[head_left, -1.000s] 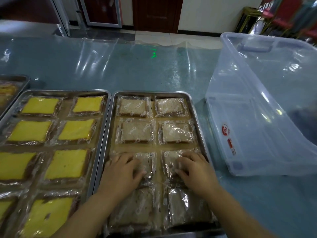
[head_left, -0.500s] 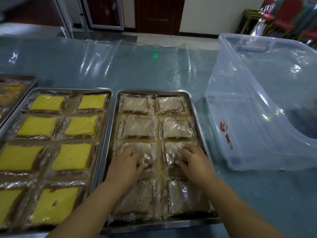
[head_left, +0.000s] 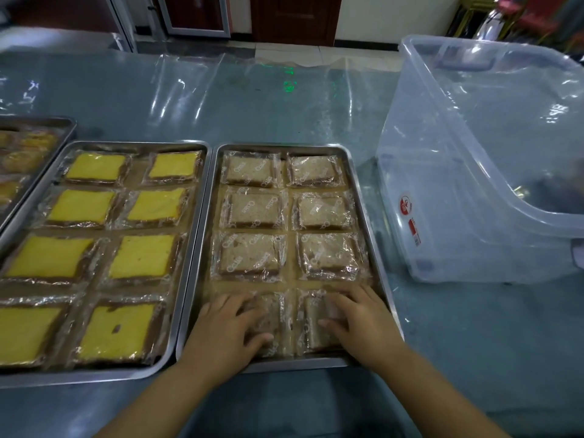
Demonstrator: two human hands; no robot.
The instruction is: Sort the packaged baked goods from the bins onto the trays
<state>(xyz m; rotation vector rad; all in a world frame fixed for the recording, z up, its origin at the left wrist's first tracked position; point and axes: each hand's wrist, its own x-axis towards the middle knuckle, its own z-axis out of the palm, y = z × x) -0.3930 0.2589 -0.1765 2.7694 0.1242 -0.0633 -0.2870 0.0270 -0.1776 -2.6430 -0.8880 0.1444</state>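
Both my hands, left hand (head_left: 226,330) and right hand (head_left: 358,324), moved down from the third row; now they lie flat, fingers spread, on the nearest brown bread packets (head_left: 284,324) in the full steel tray (head_left: 366,197), holding nothing.

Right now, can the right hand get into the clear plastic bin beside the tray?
Probably yes. The right hand lies flat on the tray's nearest packet, and the clear plastic bin stands just to its right, top open, nothing between them.

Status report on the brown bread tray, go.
Left hand, right hand flat on nearest packets. Brown bread tray full, eight packets. Nothing in the way.
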